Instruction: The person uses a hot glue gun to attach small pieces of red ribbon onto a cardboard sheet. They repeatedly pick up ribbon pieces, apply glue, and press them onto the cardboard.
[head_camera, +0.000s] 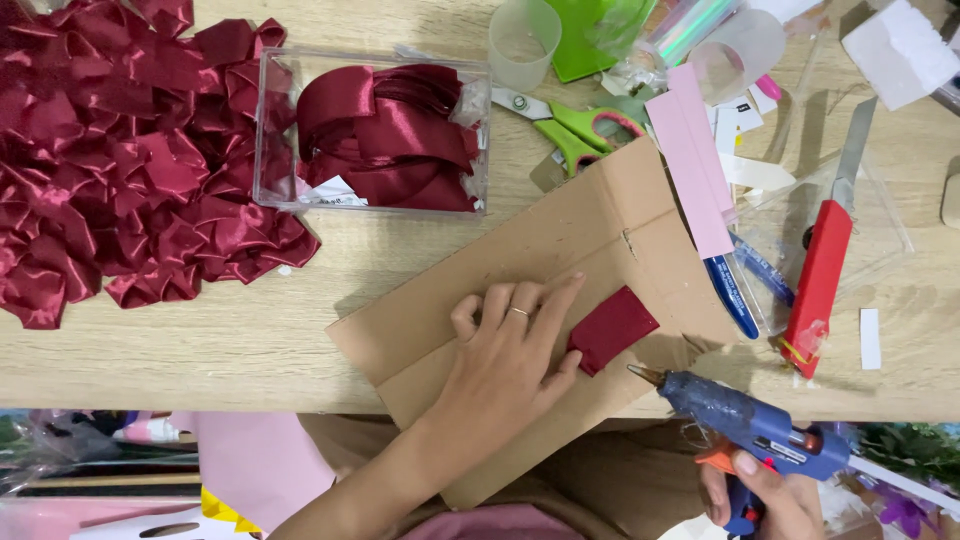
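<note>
I count one flat piece of brown cardboard (540, 300) lying askew across the near table edge (200, 385), its lower corner overhanging toward my lap. One dark red ribbon piece (612, 328) rests on it; my left hand (510, 365) lies flat on the cardboard with fingers spread, thumb and forefinger touching the ribbon's left edge, pinning rather than clasping it. My right hand (765, 495), off the table's near edge at lower right, is wrapped around the grip of one blue glue gun (745, 420), a finger on the orange trigger; its nozzle points left, just beside the ribbon's lower corner, not touching. One clear plastic box (375, 135) stands beyond the cardboard, holding coiled dark red ribbon. To its left, a heap of folded red ribbon pieces (120, 150), too many to count. One pair of green scissors (570, 125), one translucent cup (523, 42), one red-handled utility knife (825, 265), one blue pen (730, 290) and one pink paper strip (695, 160) crowd the right side. Bare table shows left of the cardboard, along the near edge.
</note>
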